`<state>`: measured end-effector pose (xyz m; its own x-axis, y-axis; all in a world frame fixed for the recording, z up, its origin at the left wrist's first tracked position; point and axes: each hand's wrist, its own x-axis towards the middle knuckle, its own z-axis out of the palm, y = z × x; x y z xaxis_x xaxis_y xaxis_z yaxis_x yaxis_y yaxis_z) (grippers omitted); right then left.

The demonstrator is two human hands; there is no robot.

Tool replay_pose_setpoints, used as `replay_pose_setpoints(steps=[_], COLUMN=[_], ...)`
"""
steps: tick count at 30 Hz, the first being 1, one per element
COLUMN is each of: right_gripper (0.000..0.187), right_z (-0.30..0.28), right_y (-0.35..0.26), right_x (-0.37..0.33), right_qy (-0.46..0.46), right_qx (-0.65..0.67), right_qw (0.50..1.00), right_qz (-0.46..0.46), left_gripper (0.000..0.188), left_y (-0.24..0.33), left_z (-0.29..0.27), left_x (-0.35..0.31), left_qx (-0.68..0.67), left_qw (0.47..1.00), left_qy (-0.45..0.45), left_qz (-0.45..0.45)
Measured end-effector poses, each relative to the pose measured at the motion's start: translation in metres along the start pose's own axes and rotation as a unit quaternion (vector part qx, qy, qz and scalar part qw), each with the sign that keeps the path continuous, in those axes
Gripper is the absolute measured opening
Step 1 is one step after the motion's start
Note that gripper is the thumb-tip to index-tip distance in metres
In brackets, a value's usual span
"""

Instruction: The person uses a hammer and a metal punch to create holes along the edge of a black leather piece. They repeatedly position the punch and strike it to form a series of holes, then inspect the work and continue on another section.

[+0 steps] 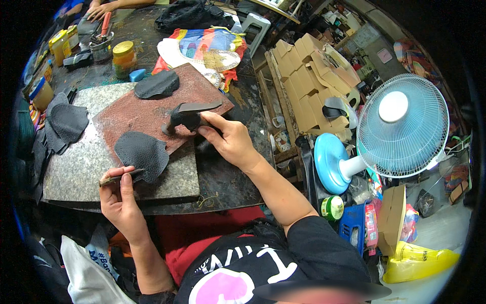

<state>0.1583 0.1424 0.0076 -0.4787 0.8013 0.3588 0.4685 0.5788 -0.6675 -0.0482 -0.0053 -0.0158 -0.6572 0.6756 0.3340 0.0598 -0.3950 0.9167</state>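
My right hand (230,141) is closed around a dark hammer (186,117), its head held just above a reddish-brown board (119,114); most of the handle is hidden in my grip. Between thumb and fingers, my left hand (120,195) pinches the near edge of a black grained leather piece (142,152). That edge looks thin and dark at my fingertips. The leather lies partly over the board and partly over a speckled grey stone slab (66,177). A second black leather piece (157,84) rests flat at the board's far side.
Stacked black leather pieces (66,121) lie on the slab's left. Behind stand a yellow-lidded jar (124,58), a blue block (137,75) and a tool pot (101,48). Colourful bags (195,43) sit at the back. Cardboard boxes (304,76) and a blue fan (402,126) stand right. Another person's hand (104,9) is far left.
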Motion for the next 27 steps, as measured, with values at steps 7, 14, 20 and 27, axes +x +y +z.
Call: replay_pose_setpoints(steps=[7, 14, 20, 27], right_gripper=[0.032, 0.030, 0.029, 0.030], right_z=[-0.001, -0.008, -0.007, 0.000], right_y=[-0.003, -0.011, -0.014, 0.000], right_x=[0.002, -0.001, -0.001, -0.001], right_qy=[0.035, 0.026, 0.011, 0.036], right_qx=[-0.010, -0.038, -0.038, -0.015], right_qw=[0.998, 0.998, 0.998, 0.999], right_qz=[-0.042, -0.050, -0.039, -0.022], left_gripper=[0.011, 0.009, 0.009, 0.007], left_y=[0.008, 0.015, 0.003, 0.011], left_z=[-0.003, -0.018, -0.028, -0.024], left_x=[0.003, 0.021, 0.029, 0.028], left_qx=[0.062, 0.044, 0.022, 0.062], left_qw=[0.998, 0.999, 0.999, 0.996], left_qy=[-0.027, -0.018, 0.010, 0.018], left_qz=[0.000, -0.021, -0.048, -0.054])
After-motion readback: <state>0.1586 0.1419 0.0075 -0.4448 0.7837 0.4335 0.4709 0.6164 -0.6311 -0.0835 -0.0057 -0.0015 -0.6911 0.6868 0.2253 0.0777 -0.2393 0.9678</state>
